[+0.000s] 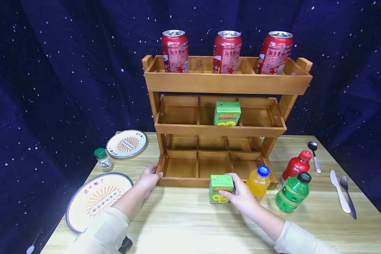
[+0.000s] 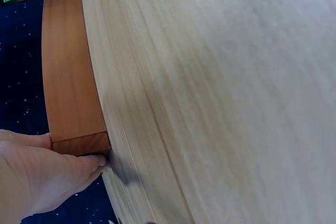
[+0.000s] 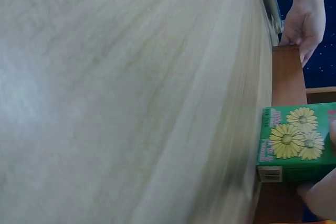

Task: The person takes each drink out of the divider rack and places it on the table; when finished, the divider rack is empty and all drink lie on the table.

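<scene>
The right grip [image 1: 241,195] holds the green carton [image 1: 217,188], thumb on its front face, just before the lower tray [image 1: 181,182] of the wooden rack [image 1: 228,84]; whether its base touches the surface [image 1: 177,215] cannot be told. The left grip [image 1: 148,178] pinches the rack's near corner at the carton's 9 o'clock, which should keep the frame from sliding. Light pressure seems best, since a carton may dent. Any move should keep it upright, clear of the tray's front at 12 o'clock and the orange bottle [image 1: 258,184] at 3 o'clock.
</scene>
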`<control>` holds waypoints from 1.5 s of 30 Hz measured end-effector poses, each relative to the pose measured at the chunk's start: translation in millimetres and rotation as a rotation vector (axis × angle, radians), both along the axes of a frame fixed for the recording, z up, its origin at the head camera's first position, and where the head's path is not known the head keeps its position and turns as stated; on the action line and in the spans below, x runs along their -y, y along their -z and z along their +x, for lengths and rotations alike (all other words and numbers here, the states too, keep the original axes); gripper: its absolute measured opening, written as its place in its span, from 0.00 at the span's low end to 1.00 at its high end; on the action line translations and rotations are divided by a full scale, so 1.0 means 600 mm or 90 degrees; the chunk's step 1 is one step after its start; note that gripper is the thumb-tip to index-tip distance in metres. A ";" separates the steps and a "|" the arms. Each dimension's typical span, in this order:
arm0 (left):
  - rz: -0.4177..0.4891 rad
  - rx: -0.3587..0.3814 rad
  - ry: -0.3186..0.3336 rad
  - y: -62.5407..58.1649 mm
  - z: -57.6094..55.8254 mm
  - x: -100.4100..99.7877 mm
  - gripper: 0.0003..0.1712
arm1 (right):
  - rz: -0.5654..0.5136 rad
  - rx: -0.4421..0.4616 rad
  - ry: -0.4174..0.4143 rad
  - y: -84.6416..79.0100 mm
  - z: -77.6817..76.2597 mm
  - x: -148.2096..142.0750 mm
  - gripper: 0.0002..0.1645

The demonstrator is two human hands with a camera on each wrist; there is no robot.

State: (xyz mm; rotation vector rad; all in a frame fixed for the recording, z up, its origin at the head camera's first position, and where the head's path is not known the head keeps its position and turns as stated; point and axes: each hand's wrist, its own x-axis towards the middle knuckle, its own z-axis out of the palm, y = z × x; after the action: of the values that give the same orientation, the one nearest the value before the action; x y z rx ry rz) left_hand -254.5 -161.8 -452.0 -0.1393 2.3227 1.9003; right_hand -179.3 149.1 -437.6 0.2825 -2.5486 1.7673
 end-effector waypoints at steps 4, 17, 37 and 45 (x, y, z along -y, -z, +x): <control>0.003 0.007 0.006 0.001 0.002 -0.001 0.29 | 0.132 -0.103 0.006 -0.032 0.011 -0.007 0.42; 0.021 -0.002 0.005 0.001 -0.002 0.002 0.28 | 0.091 -0.224 0.037 -0.307 -0.087 -0.054 0.50; 0.024 0.003 0.001 -0.002 0.002 0.002 0.28 | 0.163 -0.260 0.081 -0.297 -0.181 -0.031 0.35; 0.019 0.003 0.003 -0.004 0.001 -0.001 0.28 | 0.008 -0.360 0.066 -0.317 -0.101 -0.015 0.31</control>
State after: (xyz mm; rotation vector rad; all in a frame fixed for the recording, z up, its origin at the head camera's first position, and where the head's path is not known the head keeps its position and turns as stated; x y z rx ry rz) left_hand -254.1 -161.2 -449.9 -0.1352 2.2883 1.9301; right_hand -239.7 158.3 -247.2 0.5480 -2.1262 1.3837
